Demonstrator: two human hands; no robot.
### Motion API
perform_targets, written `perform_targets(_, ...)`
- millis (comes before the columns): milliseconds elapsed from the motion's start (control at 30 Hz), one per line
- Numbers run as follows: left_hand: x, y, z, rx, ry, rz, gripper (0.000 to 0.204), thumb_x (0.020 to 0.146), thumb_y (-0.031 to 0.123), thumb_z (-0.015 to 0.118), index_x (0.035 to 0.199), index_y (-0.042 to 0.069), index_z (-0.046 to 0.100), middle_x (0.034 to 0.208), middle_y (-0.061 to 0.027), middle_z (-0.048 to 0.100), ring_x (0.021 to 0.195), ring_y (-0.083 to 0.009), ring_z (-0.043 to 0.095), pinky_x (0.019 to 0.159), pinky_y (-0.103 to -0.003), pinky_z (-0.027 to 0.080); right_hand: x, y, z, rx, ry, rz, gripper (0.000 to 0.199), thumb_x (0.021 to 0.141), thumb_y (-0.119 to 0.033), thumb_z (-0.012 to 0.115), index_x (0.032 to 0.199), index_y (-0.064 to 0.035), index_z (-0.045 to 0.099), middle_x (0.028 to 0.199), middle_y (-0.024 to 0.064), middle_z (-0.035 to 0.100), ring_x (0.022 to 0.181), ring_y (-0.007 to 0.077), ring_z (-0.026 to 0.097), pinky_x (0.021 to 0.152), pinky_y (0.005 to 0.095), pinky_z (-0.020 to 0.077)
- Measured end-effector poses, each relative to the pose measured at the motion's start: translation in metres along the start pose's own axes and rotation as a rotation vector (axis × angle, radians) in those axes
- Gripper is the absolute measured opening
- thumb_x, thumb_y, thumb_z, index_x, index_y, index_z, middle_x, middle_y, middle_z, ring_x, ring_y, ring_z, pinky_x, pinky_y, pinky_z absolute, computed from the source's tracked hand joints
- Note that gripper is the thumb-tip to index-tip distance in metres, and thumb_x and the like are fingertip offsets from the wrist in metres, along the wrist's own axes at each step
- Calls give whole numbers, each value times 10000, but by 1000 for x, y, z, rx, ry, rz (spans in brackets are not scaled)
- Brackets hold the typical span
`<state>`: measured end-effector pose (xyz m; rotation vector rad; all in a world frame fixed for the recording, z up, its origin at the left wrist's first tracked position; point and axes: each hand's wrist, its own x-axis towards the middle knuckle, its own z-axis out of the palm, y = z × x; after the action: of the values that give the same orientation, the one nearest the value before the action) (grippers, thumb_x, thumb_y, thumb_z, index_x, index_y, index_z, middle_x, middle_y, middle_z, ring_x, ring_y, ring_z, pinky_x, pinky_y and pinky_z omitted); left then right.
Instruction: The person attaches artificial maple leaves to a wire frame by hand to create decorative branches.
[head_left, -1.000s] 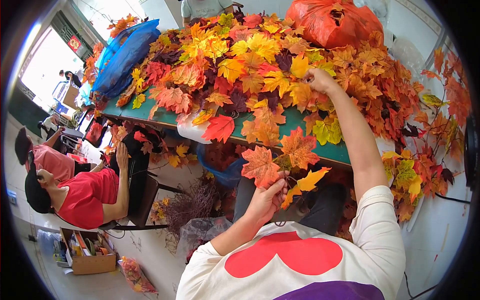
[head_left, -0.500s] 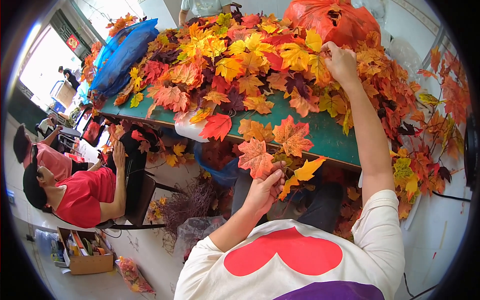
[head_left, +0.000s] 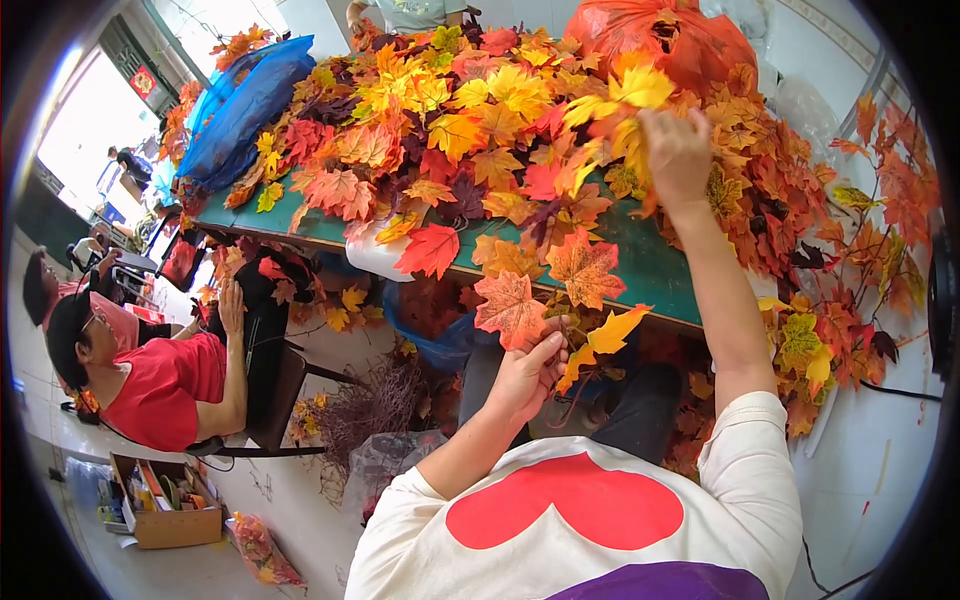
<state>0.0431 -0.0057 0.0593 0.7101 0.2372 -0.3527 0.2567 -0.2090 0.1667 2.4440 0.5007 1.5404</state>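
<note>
My left hand (head_left: 527,372) holds a small bunch of artificial maple leaves (head_left: 545,290) by their stems, just in front of the green table's edge (head_left: 660,290); the bunch has orange, red and yellow leaves. My right hand (head_left: 678,152) is raised over the table and grips a sprig of yellow and orange leaves (head_left: 622,105) lifted out of the heap of autumn leaves (head_left: 440,130) that covers the tabletop.
An orange plastic bag (head_left: 665,40) sits at the table's far end, a blue bag (head_left: 240,105) at its left. A person in a red shirt (head_left: 160,385) sits at left by a chair. Leaf branches (head_left: 840,250) hang at right. A cardboard box (head_left: 170,510) stands on the floor.
My right hand has risen from the pile toward the far right, pulling a yellow and orange sprig up with it. My left hand keeps its bunch near the table edge.
</note>
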Motion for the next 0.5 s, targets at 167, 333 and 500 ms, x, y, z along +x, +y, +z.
perform_targets(167,1,-1,-3,-12,-2,9,273,871,86,534,1136,25,517,808,6,522,700,-68,515,591,-187,441,-75,-46,14,255,-272,-271,114,750,-112,510,825,-85,591,809,62,552,855,214,538,853,342,387)
perform_targets(333,0,1,-5,2,7,4,274,870,88,536,1134,18,515,808,6,519,695,-69,513,590,-189,440,-74,-33,-14,649,-738,-19,280,786,-108,552,1059,-63,592,1145,138,553,1072,267,503,931,379,364)
perform_targets(500,1,-1,-2,-6,-4,4,278,870,85,536,1136,10,511,816,6,517,693,-71,510,589,-193,438,-42,-7,-15,975,-676,324,223,804,-141,556,967,0,614,961,144,634,858,253,612,790,314,458)
